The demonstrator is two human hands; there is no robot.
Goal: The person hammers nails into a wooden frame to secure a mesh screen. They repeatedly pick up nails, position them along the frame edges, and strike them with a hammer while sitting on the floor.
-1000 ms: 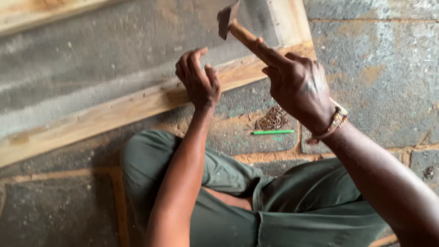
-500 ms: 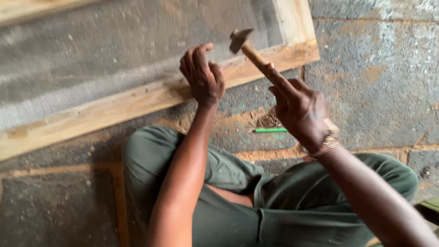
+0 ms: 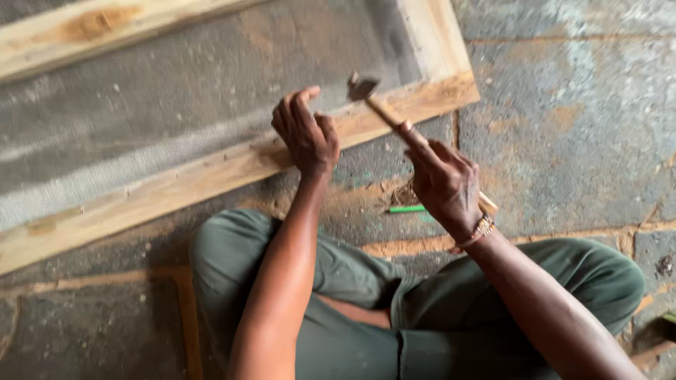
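A: What sits closest to the camera?

B: The person's own lap: folded legs in soft, creased olive-green trousers (image 3: 366, 295), with both bare forearms reaching forward over them.

A: And the right hand?

B: The right hand (image 3: 445, 184) is wrapped tight around the smooth, pale wooden handle of a hammer (image 3: 394, 116). The index finger lies stretched along the handle, and a beaded bracelet (image 3: 480, 231) circles the wrist. The butt of the handle pokes out behind the palm.

A: Where does the hammer point?

B: Up and to the left. Its small dark metal head is slightly blurred and hangs just over the near rail of a wooden frame (image 3: 211, 176).

A: The left hand?

B: The left hand (image 3: 306, 134) rests on that same rail, fingers curled and pinched close together, close to the hammer head. If it holds something small, I cannot tell; the fingertips hide it.

A: What is on the ground by them?

B: A thin green pencil (image 3: 407, 209) lies flat on the floor (image 3: 563, 141), just under the right hand. The floor is rough grey stone slabs with sandy, orange-brown joints.

A: And farther off?

B: The frame is rough-sawn light timber with a knotty grain, joined at a corner on the right. Fine grey mesh (image 3: 176, 98) stretches across it, and a second rail runs along the top edge.
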